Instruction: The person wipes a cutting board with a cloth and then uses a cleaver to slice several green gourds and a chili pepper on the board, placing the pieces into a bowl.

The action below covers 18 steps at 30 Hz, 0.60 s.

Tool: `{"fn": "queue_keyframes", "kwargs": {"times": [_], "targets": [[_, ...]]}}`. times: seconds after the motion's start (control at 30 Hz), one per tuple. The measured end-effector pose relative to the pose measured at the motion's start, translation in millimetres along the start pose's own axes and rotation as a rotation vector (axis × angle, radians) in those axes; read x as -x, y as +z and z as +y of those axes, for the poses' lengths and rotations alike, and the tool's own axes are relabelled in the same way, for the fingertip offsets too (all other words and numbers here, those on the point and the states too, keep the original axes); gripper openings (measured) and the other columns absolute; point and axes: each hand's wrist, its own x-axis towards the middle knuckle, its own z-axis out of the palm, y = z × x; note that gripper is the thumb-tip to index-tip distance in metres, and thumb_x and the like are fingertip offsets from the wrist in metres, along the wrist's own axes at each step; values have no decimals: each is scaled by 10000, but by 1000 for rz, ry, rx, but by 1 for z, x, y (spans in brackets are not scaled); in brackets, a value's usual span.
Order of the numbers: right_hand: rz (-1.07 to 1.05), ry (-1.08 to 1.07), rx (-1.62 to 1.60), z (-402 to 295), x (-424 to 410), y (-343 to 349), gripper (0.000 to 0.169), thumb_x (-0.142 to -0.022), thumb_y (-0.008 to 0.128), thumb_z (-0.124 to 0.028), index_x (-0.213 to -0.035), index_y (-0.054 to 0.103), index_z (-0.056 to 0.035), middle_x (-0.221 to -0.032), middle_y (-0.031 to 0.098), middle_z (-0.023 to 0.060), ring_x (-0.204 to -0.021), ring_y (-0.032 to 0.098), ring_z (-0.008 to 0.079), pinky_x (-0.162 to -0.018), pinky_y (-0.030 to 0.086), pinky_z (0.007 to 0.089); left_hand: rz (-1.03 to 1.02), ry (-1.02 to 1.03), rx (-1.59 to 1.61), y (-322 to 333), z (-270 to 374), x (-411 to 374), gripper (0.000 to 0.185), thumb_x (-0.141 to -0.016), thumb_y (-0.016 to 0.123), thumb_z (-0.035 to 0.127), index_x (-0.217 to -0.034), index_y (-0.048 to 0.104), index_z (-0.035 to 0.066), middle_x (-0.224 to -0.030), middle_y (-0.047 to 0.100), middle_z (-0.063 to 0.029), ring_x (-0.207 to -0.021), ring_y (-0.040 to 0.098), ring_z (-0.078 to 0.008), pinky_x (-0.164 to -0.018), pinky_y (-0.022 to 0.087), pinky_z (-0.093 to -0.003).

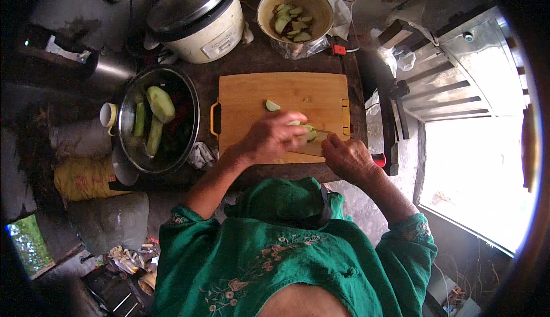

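Note:
My right hand (347,157) grips a kitchen knife; the red end of its handle (379,159) sticks out behind my wrist, and the blade (321,131) points left over the wooden cutting board (245,89). My left hand (277,134), blurred, hovers at or touches pale green cut vegetable pieces (310,134) by the blade. Its fingers partly cover them, so whether it holds one is unclear. Farther up the board lies a single cut piece (272,105), with a small scrap (306,99) to its right.
Left of the board, a metal basin (194,102) holds a peeled, gourd-like vegetable (161,104) and long green pieces (154,136). A rice cooker (206,24) and an enamel bowl (262,16) of cut slices stand behind. A crumpled cloth (202,155) lies beside the basin; a red power connector (338,49) sits back right.

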Motion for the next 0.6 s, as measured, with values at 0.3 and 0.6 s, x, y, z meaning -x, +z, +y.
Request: {"fn": "queue_keyframes", "kwargs": {"times": [0.3, 0.6], "targets": [[24, -38, 32, -4, 24, -4, 172, -709, 569, -144, -842, 478, -86, -806, 487, 87, -564, 588, 203, -469, 480, 324, -131, 114, -79, 42, -26, 0, 210, -806, 632, 209, -983, 652, 97, -1099, 607, -64, -1033, 555, -260, -907, 430, -384], [126, -40, -26, -1, 53, -17, 174, -695, 586, -149, -833, 501, -85, -822, 484, 80, -569, 567, 194, -493, 468, 329, 27, 30, -332, 45, -78, 5, 229, -805, 624, 174, -1008, 645, 70, -1186, 560, -96, -1109, 505, -289, -947, 391, -407]]}}
